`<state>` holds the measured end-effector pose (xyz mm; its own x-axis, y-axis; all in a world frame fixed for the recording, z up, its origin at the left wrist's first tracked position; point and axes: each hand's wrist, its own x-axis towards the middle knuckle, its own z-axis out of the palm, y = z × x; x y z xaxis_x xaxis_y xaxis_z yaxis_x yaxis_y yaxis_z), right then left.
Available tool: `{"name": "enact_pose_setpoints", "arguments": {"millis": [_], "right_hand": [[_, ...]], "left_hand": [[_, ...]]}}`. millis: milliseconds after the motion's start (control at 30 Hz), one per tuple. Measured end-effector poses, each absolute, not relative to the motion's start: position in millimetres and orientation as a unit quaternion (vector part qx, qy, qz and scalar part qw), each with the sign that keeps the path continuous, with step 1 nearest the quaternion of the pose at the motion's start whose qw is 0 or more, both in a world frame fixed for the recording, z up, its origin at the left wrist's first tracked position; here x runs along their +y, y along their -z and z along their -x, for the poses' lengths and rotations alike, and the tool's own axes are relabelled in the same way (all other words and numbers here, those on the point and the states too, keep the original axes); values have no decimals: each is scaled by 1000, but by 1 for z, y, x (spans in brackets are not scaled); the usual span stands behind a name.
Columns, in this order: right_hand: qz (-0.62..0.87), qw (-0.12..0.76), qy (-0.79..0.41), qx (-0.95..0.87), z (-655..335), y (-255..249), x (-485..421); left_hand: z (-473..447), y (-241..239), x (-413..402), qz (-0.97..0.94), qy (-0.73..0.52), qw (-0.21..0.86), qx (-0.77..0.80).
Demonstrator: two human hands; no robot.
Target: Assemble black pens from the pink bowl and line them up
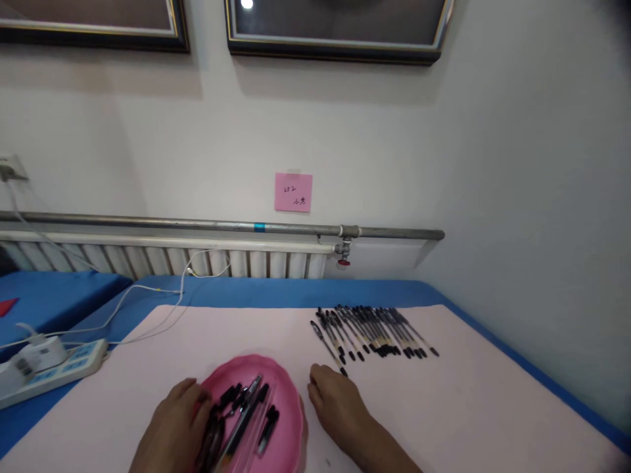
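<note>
A round pink plastic bowl (290, 420) sits at the near edge of the pink sheet, holding loose pen parts: black caps (229, 397), clear barrels (254, 430) and dark pieces. My left hand (172, 424) is at the bowl's left rim, fingers bent over toward the parts; their tips are hidden. Just right of the bowl, my right hand (340, 401) rests low over the sheet with its fingers curled closed, and I cannot see what is in them. Beyond it lies a row of black-capped pens (374, 328), side by side and slanted. One pen (328, 345) lies at the row's left end.
The pink sheet (483, 394) covers a blue table (296, 289). On the left are a power strip (73, 368) with plugs and white cables (148, 289). Behind stand a radiator (251, 261) and a pipe (221, 226) with a red-handled valve (344, 262).
</note>
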<state>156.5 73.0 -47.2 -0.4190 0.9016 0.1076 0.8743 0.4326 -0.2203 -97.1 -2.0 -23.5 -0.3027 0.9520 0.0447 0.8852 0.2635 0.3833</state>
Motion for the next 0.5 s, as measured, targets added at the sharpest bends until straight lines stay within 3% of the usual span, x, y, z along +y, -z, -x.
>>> {"name": "enact_pose_setpoints", "arguments": {"millis": [300, 500], "right_hand": [[506, 126, -91, -848, -155, 50, 76], [508, 129, -95, -847, -155, 49, 77]], "left_hand": [[104, 12, -8, -534, -219, 130, 806], [88, 4, -8, -519, -293, 52, 801]]}}
